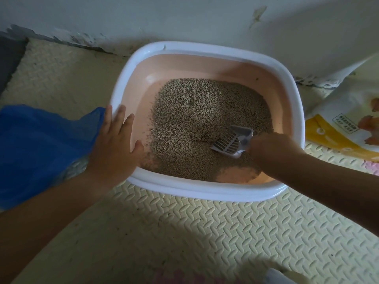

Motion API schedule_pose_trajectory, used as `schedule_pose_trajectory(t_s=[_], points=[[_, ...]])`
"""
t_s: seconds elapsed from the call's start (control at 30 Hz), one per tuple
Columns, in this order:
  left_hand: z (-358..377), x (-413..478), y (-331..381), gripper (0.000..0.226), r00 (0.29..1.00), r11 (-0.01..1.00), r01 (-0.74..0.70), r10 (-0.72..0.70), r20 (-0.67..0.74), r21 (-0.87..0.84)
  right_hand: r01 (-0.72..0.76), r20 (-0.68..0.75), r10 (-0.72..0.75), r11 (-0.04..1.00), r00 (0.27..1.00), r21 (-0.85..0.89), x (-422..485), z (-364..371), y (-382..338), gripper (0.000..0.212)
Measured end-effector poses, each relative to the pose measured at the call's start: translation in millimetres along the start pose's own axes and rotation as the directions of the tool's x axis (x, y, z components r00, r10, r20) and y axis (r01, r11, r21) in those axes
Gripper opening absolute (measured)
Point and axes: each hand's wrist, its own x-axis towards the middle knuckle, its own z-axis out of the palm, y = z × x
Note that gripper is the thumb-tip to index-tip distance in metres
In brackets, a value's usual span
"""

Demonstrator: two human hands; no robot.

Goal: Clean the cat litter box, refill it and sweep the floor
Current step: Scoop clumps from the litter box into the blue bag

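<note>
A pink litter box with a white rim (pixel 205 49) stands on the floor against the wall. Beige litter granules (pixel 196 119) lie heaped in its middle, with bare pink bottom showing at the left and front. My left hand (pixel 114 144) rests flat on the box's left rim, fingers straight. My right hand (pixel 270 148) grips the handle of a white slotted scoop (pixel 231 142), whose blade lies in the litter at the right side of the box. The handle is hidden inside my fist.
A blue plastic bag (pixel 41 144) lies on the floor left of the box, under my left forearm. A white and yellow litter sack (pixel 344 124) leans at the right. The wall (pixel 184 17) runs behind. Cream foam mat (pixel 205 232) covers the floor in front.
</note>
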Motion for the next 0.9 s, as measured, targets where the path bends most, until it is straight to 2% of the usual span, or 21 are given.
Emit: schedule_pose_trajectory(t_s=[0.1, 0.23, 0.33, 0.43, 0.5, 0.73, 0.9], points=[[0.2, 0.4, 0.9, 0.075, 1.000, 1.000, -0.018, 0.018, 0.001, 0.000, -0.116, 0.069, 0.106, 0.979, 0.992, 0.168, 11.0, 4.4, 5.1, 0.022], [0.3, -0.4, 0.5, 0.076, 1.000, 1.000, -0.016, 0.016, -0.004, 0.002, -0.232, 0.179, 0.172, 0.884, 0.969, 0.406, 24.1, 8.5, 5.5, 0.017], [-0.5, -0.7, 0.9, 0.076, 1.000, 1.000, -0.016, 0.016, -0.001, 0.004, -0.223, 0.186, 0.162, 0.898, 0.969, 0.380, 18.6, 11.8, -4.6, 0.015], [-1.2, -0.4, 3.8, 0.075, 1.000, 1.000, -0.004, 0.004, 0.008, -0.001, -0.142, 0.111, 0.113, 0.944, 0.987, 0.297, 22.5, 4.6, -24.3, 0.017], [-2.1, -1.2, 5.1, 0.072, 0.999, 1.000, 0.024, -0.024, 0.038, -0.001, -0.090, 0.073, 0.071, 0.949, 0.995, 0.302, 35.2, -5.7, -39.7, 0.018], [-5.3, -1.0, 8.6, 0.071, 0.998, 0.999, 0.040, -0.039, 0.054, -0.021, -0.100, 0.050, 0.091, 0.968, 0.995, 0.230, 83.4, -22.7, -40.8, 0.018], [-4.8, 0.7, 9.8, 0.070, 0.999, 0.998, 0.035, -0.034, 0.022, -0.060, 0.100, -0.066, -0.092, 0.988, 0.993, 0.117, 93.6, -28.2, -11.5, 0.015]])
